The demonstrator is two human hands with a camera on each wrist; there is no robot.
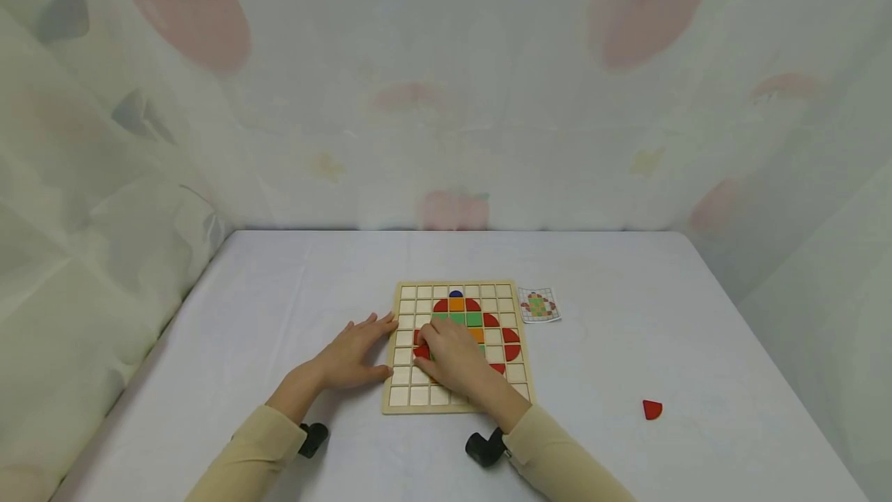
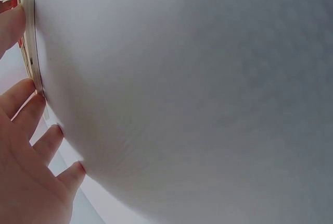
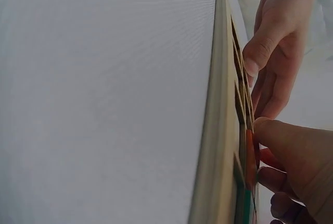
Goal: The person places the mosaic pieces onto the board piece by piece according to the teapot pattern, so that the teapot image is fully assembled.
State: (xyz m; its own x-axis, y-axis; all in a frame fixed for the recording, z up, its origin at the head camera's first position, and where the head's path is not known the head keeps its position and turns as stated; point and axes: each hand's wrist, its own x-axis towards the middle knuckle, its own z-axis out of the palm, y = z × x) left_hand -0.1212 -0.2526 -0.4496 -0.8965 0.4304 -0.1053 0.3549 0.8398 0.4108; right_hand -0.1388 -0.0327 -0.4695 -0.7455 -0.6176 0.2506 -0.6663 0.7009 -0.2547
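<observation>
A wooden grid board (image 1: 400, 396) lies on the table, with red, orange, green and blue flat pieces in several of its squares. My left hand (image 1: 351, 355) rests at the board's left edge, fingers spread and thumb touching the frame; the left wrist view shows those fingers along the edge. Over the board's middle-left squares, my right hand (image 1: 456, 355) pinches a red piece (image 1: 421, 351) between thumb and fingers, right at the board's surface. The right hand and forearm hide part of the pattern. Red also shows between the fingers in the right wrist view.
Just right of the board lies a small printed card (image 1: 540, 307) with a coloured grid pattern. A single red rounded piece (image 1: 652, 409) lies farther right on the white tablecloth (image 1: 592, 269). Patterned curtains (image 1: 446, 99) stand behind and at both sides.
</observation>
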